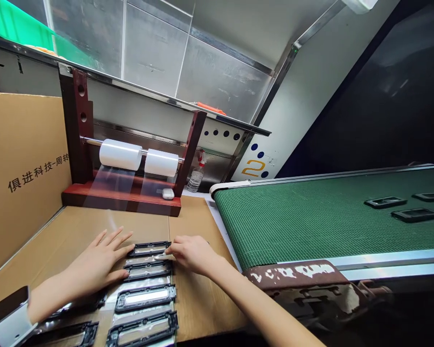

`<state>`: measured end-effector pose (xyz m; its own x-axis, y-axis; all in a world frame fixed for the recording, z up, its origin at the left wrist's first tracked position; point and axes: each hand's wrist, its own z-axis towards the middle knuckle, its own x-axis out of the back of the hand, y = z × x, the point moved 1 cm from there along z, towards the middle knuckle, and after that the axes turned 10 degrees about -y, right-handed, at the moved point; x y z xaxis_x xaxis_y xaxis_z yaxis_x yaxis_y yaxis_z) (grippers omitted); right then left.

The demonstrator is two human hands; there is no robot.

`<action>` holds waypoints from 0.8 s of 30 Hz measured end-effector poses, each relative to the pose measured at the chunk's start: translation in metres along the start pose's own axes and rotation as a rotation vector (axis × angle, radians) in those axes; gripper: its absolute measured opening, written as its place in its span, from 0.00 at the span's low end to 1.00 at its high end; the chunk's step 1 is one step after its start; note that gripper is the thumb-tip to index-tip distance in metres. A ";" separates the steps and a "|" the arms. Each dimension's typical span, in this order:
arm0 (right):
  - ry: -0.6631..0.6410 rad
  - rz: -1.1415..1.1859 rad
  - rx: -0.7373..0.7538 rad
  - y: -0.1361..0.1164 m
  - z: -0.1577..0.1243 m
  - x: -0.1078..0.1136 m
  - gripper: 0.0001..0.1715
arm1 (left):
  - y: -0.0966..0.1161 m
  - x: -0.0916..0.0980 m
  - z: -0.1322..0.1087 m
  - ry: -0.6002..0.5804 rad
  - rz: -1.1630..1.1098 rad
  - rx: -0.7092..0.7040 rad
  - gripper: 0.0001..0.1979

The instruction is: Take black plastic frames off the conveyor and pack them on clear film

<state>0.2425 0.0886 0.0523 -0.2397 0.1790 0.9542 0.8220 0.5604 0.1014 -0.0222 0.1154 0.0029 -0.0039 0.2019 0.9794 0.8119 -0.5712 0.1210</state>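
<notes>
Several black rectangular plastic frames (145, 297) lie in a column on clear film on a cardboard-covered bench (198, 299). My left hand (100, 260) lies flat with fingers spread, just left of the top frames, its fingertips touching the film beside them. My right hand (190, 253) is curled at the right end of the topmost frame (149, 248), pinching a small white piece (160, 257) against it. A phone-like device (5, 311) is strapped to my left wrist.
A dark red stand (121, 200) holds two white film rolls (121, 154) behind the frames. A cardboard wall (21, 173) stands at the left. At the right runs a green conveyor belt (311, 221) carrying three black frames (415, 214). A spray bottle (196, 177) stands behind.
</notes>
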 end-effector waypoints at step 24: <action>0.178 0.329 -0.171 -0.021 -0.059 -0.067 0.22 | 0.024 -0.034 -0.060 0.303 -0.554 -0.181 0.19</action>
<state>0.2722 0.0171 0.0034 0.1310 0.1746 0.9759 0.9175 0.3515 -0.1861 -0.0376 0.0476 -0.0175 -0.5791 0.2865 0.7632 0.5312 -0.5776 0.6199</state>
